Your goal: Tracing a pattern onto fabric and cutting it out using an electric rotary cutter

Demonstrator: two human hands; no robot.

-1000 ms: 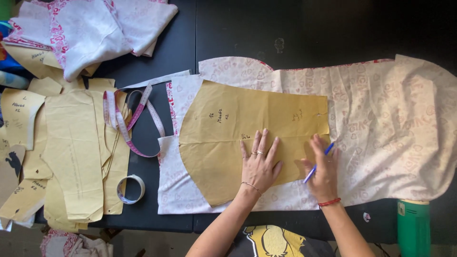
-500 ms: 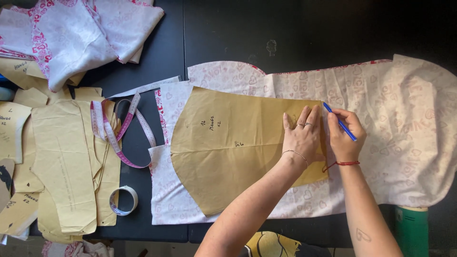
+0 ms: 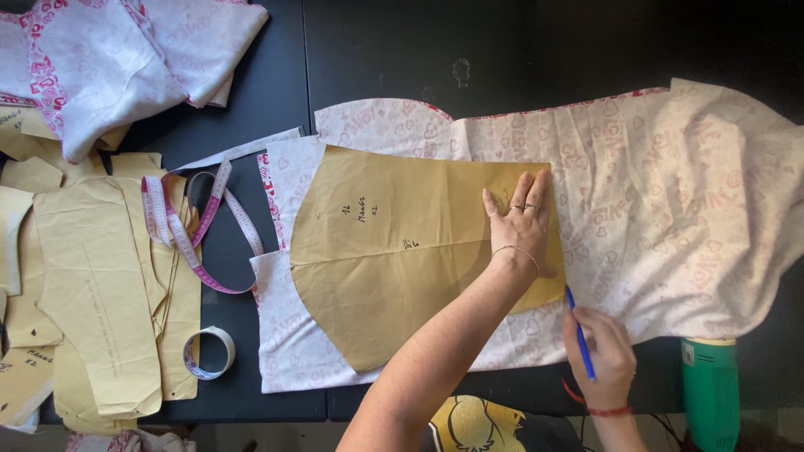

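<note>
Right hand: right hand [image 3: 605, 356] at the near table edge, red cord at the wrist, fingers curled shut on a slim blue pen [image 3: 579, 332]; pen tip sits at the lower right corner of the pattern piece.
Pen: angled up and to the left, tip touching or just off the fabric; cannot tell which.
Left hand: left hand [image 3: 521, 224] flat, palm down, on the right part of the tan paper pattern piece [image 3: 394, 251]; fingers straight and slightly spread, rings on two of them, thin bracelet at the wrist. It grips nothing.
Pattern piece: fan-shaped, straight upper edge, curved lower edge, one crease across the middle; lies wholly on the fabric.
Fabric: white cloth with a pale pink heart print [image 3: 670, 201], spread over the black table [image 3: 377, 59], running past the pattern to the right.
Near right: green plastic object [image 3: 710, 389] at the table edge, apart from the right hand.
Left side: roll of tape [image 3: 208, 352] lying flat; pink and white measuring tape [image 3: 188, 226] looped above it; stack of tan paper pattern pieces [image 3: 92, 285] beside them.
Far left: pile of white and pink cut cloth [image 3: 126, 59].
</note>
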